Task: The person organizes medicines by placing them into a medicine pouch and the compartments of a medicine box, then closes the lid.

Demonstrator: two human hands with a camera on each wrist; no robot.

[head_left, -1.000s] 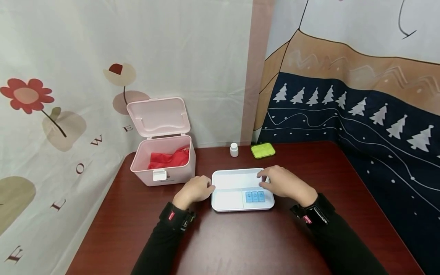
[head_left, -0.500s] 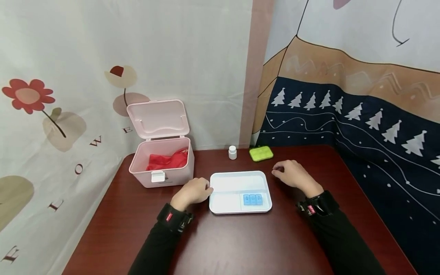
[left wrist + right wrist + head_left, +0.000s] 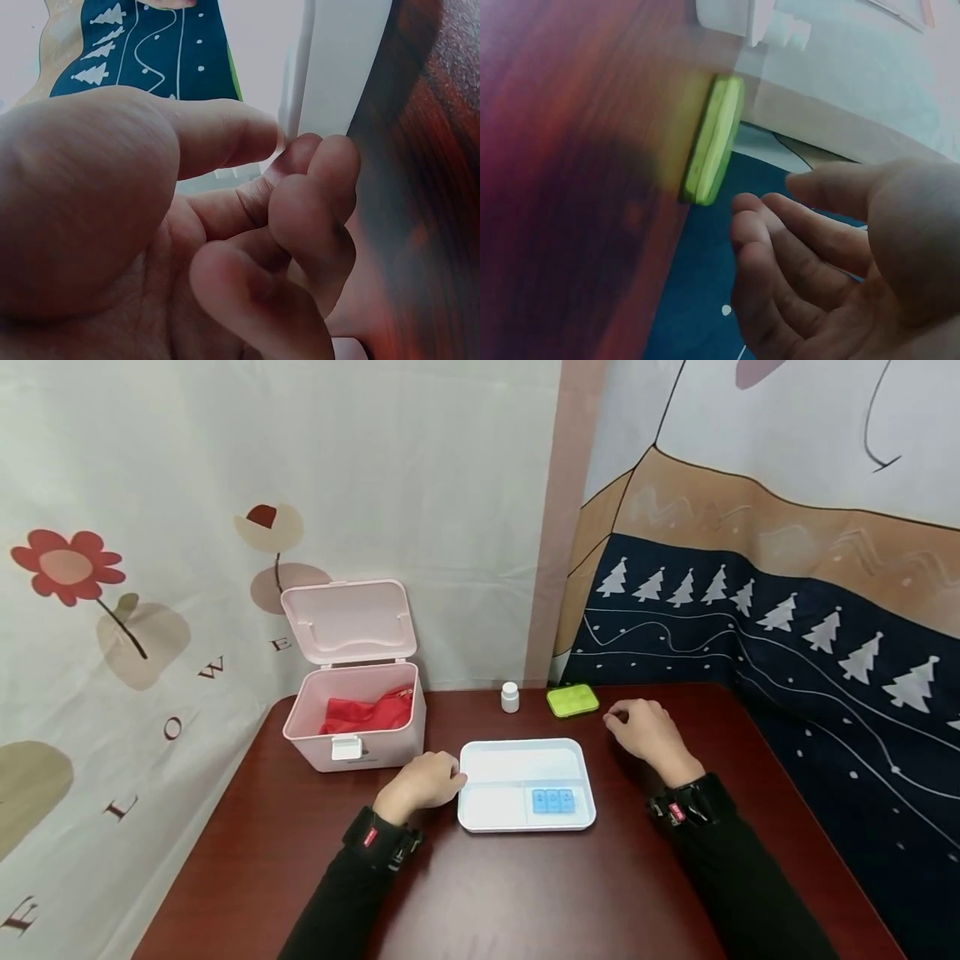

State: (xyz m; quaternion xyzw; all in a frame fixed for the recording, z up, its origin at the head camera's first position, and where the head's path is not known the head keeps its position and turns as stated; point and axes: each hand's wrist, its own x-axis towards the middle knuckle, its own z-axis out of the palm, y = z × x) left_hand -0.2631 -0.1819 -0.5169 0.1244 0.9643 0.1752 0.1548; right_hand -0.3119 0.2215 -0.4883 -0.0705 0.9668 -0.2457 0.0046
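The left hand (image 3: pixel 422 783) pinches the left rim of a white divided tray (image 3: pixel 492 806) between thumb and forefinger. Up close in the left wrist view, the thumb (image 3: pixel 225 135) lies against the tray's edge (image 3: pixel 334 67). A light-blue pill organizer with three lids (image 3: pixel 553 801) lies in the tray's front right compartment. The right hand (image 3: pixel 648 735), holding nothing, hovers just right of a flat lime-green case (image 3: pixel 572 700). Its fingers are loosely bent in the right wrist view, with a gap between them and the green case (image 3: pixel 716 142).
At the back left stands a pink box (image 3: pixel 390 750), its lid raised, with a red pouch (image 3: pixel 367 712) inside. A small white bottle (image 3: pixel 510 697) is upright near the table's back edge. Printed cloths (image 3: pixel 465 510) hang behind the dark red table (image 3: pixel 510 893).
The right hand has moved off the tray, to the right and back, up beside the green case. The left hand has stayed at the tray's left rim.
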